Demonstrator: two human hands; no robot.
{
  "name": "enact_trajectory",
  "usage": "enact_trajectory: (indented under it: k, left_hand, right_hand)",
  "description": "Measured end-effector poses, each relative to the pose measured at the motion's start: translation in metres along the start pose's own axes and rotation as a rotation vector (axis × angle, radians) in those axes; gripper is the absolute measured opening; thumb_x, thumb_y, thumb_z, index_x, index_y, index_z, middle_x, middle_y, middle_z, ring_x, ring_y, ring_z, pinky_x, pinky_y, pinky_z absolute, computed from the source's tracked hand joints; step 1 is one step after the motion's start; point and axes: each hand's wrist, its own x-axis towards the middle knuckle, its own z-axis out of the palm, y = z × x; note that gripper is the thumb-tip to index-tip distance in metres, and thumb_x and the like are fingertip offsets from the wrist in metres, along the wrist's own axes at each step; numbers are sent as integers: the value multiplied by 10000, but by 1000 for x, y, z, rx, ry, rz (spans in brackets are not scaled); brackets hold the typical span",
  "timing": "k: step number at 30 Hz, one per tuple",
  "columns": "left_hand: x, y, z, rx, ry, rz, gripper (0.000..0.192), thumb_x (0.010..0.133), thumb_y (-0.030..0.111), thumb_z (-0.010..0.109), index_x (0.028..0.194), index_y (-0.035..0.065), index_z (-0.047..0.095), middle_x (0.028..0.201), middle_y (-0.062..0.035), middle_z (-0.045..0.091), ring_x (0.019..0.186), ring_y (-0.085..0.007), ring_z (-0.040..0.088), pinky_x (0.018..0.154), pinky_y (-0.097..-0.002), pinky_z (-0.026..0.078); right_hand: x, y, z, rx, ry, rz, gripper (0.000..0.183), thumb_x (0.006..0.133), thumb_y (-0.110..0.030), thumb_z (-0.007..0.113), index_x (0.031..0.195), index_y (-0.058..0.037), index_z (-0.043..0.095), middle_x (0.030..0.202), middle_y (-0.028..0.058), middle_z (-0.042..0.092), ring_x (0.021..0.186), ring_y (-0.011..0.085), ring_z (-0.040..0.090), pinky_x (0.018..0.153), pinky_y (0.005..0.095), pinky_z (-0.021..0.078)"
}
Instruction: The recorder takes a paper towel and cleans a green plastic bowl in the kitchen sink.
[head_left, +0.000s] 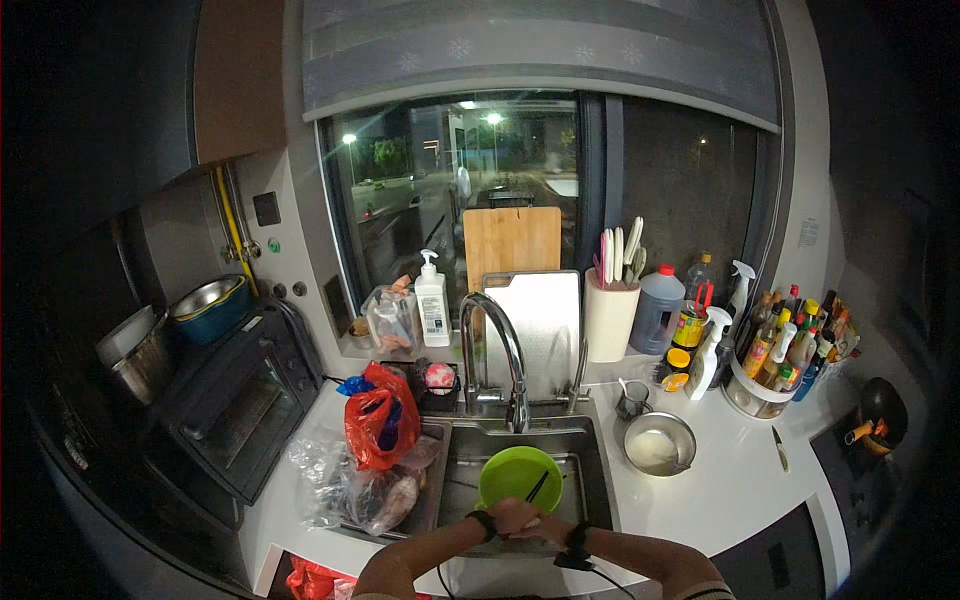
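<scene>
Both hands are together over the near side of the sink (592, 487), at the near rim of a lime-green bowl (510, 472). My left hand (511, 516) overlaps my right hand (551, 528), and their fingers are hard to separate. Dark chopsticks (537, 486) slant up from the hands across the bowl; which hand holds them cannot be told. A band sits on each wrist. The chrome faucet (517, 360) arches above the bowl's far side.
Plastic bags (382, 420) with contents cover the left basin. Right of the sink stand a metal bowl (643, 450) with whitish contents and a glass cup (632, 401). A knife (781, 450) lies farther right, near the bottle holder (757, 401). Cutting boards (551, 322) stand behind the faucet.
</scene>
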Motion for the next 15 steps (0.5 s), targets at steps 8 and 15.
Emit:
enact_trajectory:
  k: [8,15]
  left_hand:
    - [-11,28,-25,-14,-83,-88,209,804,219,482,827,41,588,768,-159,608,701,-307,603,577,-414,461]
    - [0,-3,33,54,-90,-10,217,807,235,471,857,50,573,733,-164,609,639,-308,599,548,-419,463]
  right_hand:
    - [-21,-37,8,-142,-121,-102,274,670,-275,761,733,-104,556,625,17,528,561,126,474,506,277,384]
    - [21,41,-2,-16,-168,-17,497,644,-363,759,1010,-75,586,866,34,594,703,153,515,599,327,412]
